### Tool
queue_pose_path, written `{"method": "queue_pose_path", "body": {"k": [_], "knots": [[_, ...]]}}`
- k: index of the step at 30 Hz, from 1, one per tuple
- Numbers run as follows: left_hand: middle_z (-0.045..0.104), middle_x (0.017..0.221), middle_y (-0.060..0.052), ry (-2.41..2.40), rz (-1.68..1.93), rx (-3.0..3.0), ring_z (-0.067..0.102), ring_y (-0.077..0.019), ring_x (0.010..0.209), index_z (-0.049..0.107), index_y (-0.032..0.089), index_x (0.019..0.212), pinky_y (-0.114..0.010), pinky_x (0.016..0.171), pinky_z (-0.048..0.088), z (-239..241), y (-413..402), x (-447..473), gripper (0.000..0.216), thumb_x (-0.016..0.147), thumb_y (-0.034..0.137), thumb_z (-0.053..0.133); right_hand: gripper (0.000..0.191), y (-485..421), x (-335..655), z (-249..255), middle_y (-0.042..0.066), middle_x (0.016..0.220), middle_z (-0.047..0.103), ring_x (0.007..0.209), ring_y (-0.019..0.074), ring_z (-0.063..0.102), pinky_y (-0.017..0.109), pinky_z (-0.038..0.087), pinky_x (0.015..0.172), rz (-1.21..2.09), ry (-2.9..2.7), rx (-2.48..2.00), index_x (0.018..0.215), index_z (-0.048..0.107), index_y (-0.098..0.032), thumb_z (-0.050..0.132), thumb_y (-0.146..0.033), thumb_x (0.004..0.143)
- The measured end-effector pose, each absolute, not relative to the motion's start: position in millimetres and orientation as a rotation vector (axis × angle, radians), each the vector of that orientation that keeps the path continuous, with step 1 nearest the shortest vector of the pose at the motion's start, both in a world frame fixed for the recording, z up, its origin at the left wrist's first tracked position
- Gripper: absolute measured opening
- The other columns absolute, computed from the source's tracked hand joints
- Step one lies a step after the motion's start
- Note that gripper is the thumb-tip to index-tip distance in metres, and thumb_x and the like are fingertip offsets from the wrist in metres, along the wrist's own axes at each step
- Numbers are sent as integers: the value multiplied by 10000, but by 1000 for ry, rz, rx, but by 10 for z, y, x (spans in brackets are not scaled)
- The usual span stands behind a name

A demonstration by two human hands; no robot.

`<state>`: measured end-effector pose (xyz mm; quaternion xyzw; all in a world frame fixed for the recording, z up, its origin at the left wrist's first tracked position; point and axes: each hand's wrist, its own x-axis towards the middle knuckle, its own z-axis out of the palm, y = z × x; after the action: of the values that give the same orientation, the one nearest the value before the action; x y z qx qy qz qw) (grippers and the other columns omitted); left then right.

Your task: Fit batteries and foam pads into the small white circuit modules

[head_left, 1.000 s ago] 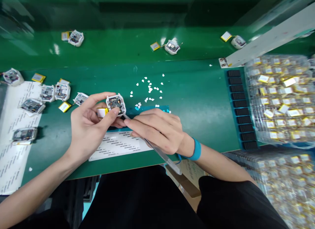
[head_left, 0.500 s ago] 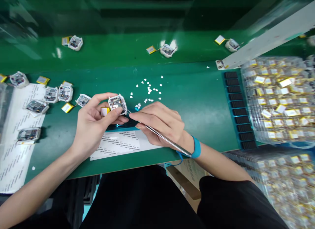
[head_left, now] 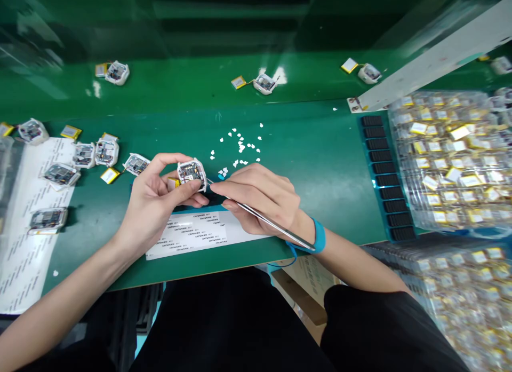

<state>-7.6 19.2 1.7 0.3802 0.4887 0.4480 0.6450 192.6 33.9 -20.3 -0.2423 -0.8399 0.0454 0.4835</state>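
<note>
Since half a second ago little has changed: the view has drifted slightly, and both hands keep their grip near the middle of the green table [head_left: 332, 164]. The left hand [head_left: 154, 204] pinches a small white housing [head_left: 191, 174] with an exposed circuit board between thumb and fingers, a yellow battery [head_left: 173, 183] hanging at its left. The right hand [head_left: 262, 198] is closed around metal tweezers [head_left: 264, 218], their tip touching the housing's right edge. A printed label sheet [head_left: 196, 234] lies beneath the hands. White scraps [head_left: 240, 146] are scattered just beyond. More housings [head_left: 96, 153] sit to the left, and trays of batteries [head_left: 452, 158] to the right.
</note>
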Motion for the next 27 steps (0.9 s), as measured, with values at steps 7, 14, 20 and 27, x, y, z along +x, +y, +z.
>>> {"method": "queue_pose_path", "body": {"k": [7,14,20,27], "knots": [[735,829,24,1134,1051,834,732,-134,643,697,273,1074,-250,659,659,17,185,-64,239,849,245,773,160,346,1951,-195,80,911,747,782,163,684,305,593,670,56,-2106,-560,1101,656,-102,578,-193,995],[734,778,9,1195,1055,883,734,-163,624,715,258,1062,-270,621,661,32,172,-63,219,847,276,757,159,359,1940,-178,58,970,760,871,130,695,296,597,767,530,-1996,-569,1117,669,-135,563,-163,1002],[758,807,14,1188,1077,931,745,-153,607,724,266,1074,-249,647,664,37,142,-53,231,851,277,781,153,373,1953,-154,59,957,763,831,122,682,286,580,743,713,-1983,-655,1093,688,-132,575,-144,990],[760,805,-1,1241,1091,1015,764,-191,646,718,241,1119,-312,669,689,24,110,-48,255,871,287,759,159,348,1922,-165,56,896,765,794,126,693,290,572,713,762,-1930,-667,1056,700,-128,557,-139,987]]}}
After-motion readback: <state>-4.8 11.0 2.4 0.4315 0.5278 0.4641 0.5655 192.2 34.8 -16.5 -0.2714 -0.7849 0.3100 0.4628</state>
